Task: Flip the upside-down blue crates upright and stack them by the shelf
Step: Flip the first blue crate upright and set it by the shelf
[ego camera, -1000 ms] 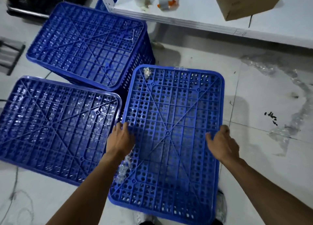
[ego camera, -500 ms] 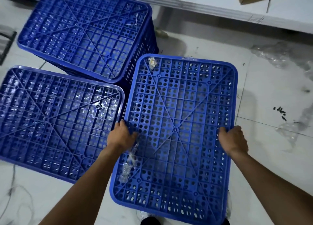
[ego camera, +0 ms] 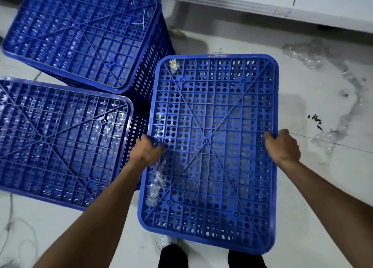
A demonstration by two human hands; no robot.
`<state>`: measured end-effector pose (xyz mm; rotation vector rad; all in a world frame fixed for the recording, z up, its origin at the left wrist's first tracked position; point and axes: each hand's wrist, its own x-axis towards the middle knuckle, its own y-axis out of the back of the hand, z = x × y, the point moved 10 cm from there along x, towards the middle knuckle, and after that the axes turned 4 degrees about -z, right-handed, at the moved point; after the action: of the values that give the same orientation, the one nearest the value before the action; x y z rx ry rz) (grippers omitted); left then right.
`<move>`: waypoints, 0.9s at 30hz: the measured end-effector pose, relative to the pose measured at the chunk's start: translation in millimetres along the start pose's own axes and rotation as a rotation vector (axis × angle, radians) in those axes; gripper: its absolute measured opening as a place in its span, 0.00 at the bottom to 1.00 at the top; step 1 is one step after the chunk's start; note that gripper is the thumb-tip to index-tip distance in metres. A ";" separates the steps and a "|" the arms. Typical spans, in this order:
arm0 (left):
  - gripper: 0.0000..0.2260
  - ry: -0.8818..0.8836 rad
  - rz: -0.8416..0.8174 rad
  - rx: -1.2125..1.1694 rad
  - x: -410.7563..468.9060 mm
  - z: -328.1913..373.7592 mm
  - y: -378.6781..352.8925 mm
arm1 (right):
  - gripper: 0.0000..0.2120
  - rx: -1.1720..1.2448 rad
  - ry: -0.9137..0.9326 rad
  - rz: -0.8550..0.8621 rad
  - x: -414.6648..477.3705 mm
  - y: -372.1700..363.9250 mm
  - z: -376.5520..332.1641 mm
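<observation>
Crate in hand: we have the near-right blue crate [ego camera: 210,152] base-up, its perforated bottom facing us, on or just above the pale floor [ego camera: 314,197]; whether it has left the floor we cannot tell.
Long axis: it runs from near to far, away from our feet, so the long sides lie left and right and the short ends sit near and far.
Left hand [ego camera: 146,149]: clamped on the left long edge about halfway along, thumb over the base, fingers curled out of sight below the rim.
Right hand [ego camera: 283,145]: clamped on the right long edge directly opposite, fingers wrapped over the rim.
Relation that matters: both hands sit at matching points either side of the crate's middle, neither nearer than the other, so we judge the turn will go about the left-right line between our hands, far end over near end.
Neighbours: a second crate [ego camera: 60,138] lies just to the left, also base-up, its side touching or nearly touching our left knuckles; a third crate [ego camera: 82,35] stands far-left, base-up too.
Shelf: the white shelf [ego camera: 302,9] runs across the far side, well beyond the crate's far end.
Clearance: we judge the right and near sides open, the left tight.
Loose bits: a strip of clear wrap [ego camera: 156,184] clings to the base beside our left wrist and may fall during the flip.
Progress: none of the three crates is upright yet.
</observation>
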<state>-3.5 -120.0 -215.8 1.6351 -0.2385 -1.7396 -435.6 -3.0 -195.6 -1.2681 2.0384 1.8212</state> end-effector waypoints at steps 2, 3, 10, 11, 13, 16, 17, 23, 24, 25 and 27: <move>0.26 -0.020 0.012 -0.054 -2.5 9.5 -4.5 | 0.17 0.041 0.063 0.031 -0.7 21.2 -3.8; 0.27 -0.033 0.009 -0.088 -0.9 13.0 -6.9 | 0.17 0.065 0.105 0.052 -1.8 31.8 -8.4; 0.51 -0.024 -0.081 -0.274 5.1 45.0 -36.7 | 0.16 0.212 0.344 0.135 -1.2 94.9 -45.5; 0.50 -0.034 -0.087 -0.287 2.6 49.6 -40.8 | 0.16 0.237 0.367 0.113 -1.2 97.5 -49.7; 0.50 -0.036 -0.096 -0.268 -5.2 56.6 -47.1 | 0.15 0.251 0.400 0.067 -4.2 98.8 -59.7; 0.46 -0.085 -0.080 -0.185 -18.0 65.5 -47.3 | 0.16 0.206 0.475 0.027 -16.1 96.2 -82.6; 0.44 -0.123 -0.079 -0.159 -22.4 70.0 -45.9 | 0.16 0.193 0.498 0.012 -21.3 93.1 -91.2; 0.38 -0.329 -0.141 -0.208 -81.0 121.1 -29.4 | 0.17 0.121 0.589 -0.039 -65.9 68.4 -153.2; 0.38 -0.342 -0.151 -0.245 -91.6 128.5 -24.1 | 0.17 0.112 0.585 -0.045 -73.4 64.3 -162.8; 0.39 -0.346 -0.156 -0.289 -98.8 133.4 -18.7 | 0.18 0.099 0.576 -0.052 -80.1 60.3 -171.2; 0.42 -0.356 -0.146 -0.336 -109.0 141.7 -5.2 | 0.20 0.063 0.571 -0.043 -91.4 55.5 -186.8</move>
<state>-144.1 -97.5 -107.6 1.1230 0.0117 -2.0499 -334.5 -124.9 -49.9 -1.9678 2.2728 1.4730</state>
